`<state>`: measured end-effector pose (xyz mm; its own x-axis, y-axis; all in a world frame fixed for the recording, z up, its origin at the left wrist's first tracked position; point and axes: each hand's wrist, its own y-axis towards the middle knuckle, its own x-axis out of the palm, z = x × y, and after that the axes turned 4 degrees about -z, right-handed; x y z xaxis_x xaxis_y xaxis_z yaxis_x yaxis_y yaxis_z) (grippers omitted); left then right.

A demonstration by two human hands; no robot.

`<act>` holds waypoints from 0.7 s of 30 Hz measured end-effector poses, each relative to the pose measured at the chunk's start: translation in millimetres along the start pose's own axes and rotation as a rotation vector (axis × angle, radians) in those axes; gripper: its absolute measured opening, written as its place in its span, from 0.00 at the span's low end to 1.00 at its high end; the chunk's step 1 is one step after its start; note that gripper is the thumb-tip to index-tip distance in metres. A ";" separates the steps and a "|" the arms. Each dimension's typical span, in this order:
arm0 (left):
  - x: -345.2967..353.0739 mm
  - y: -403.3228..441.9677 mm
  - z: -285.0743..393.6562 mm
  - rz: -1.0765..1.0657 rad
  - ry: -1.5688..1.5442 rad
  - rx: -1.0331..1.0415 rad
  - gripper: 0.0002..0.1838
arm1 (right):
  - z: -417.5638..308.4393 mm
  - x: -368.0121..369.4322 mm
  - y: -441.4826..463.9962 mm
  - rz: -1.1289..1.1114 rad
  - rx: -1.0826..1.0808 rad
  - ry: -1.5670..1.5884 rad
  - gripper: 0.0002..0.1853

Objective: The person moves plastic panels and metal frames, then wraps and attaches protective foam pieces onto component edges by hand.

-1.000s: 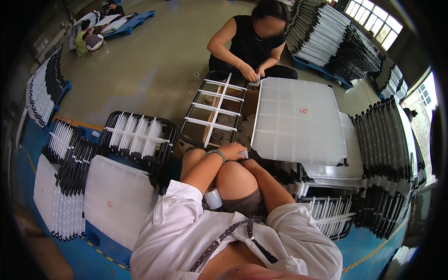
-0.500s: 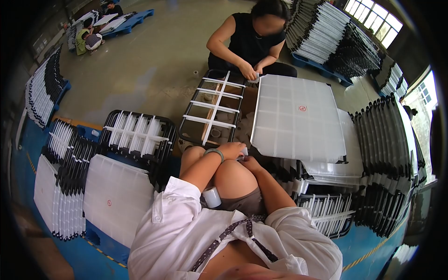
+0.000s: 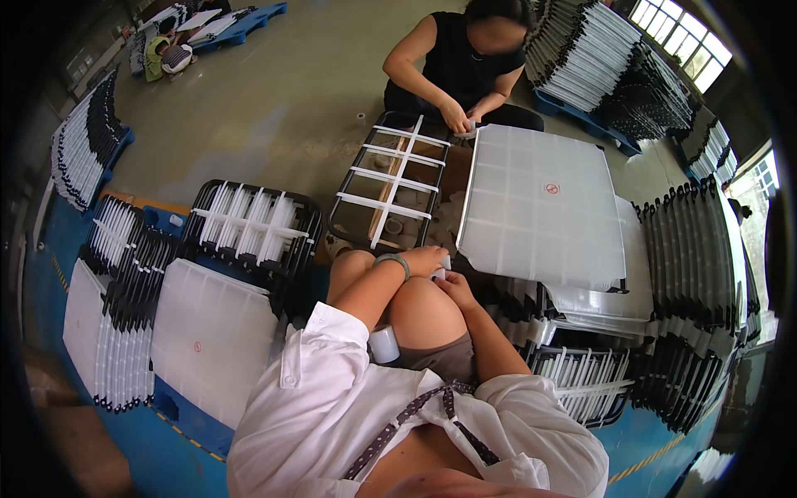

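My left hand (image 3: 425,262), with a green bangle on its wrist, is closed on a small whitish piece (image 3: 446,262) above my knees. My right hand (image 3: 455,287) is closed beside it, its fingers pinching at the same piece, whose exact kind I cannot make out. Just beyond my hands lies a black frame with white cross strips (image 3: 390,178). To its right is a translucent white panel (image 3: 544,216) with a red round mark. A white cylinder (image 3: 383,344) rests in my lap.
A co-worker (image 3: 461,75) sits opposite, hands at the panel's far left corner. Stacked frames and panels stand on my left (image 3: 249,224) and right (image 3: 693,274). Between frame and panel, a box holds several whitish pieces (image 3: 411,224). Other people crouch near a far blue pallet (image 3: 253,26).
The view has shifted slightly, so most things sit a little further right and higher. My hands stay together on the whitish piece. The co-worker's hands remain at the panel corner.
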<state>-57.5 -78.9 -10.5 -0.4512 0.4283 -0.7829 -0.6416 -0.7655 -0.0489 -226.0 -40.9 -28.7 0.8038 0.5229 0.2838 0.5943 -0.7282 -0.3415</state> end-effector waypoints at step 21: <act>-9.2 3.5 -0.5 -0.295 0.051 -0.259 0.29 | 6.9 -4.1 1.1 0.024 -0.023 0.287 0.10</act>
<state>-55.3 -85.7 -3.8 -0.2353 0.6285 -0.7414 -0.5582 -0.7118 -0.4262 -228.5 -40.8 -36.4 0.7747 0.3611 0.5190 0.5720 -0.7501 -0.3320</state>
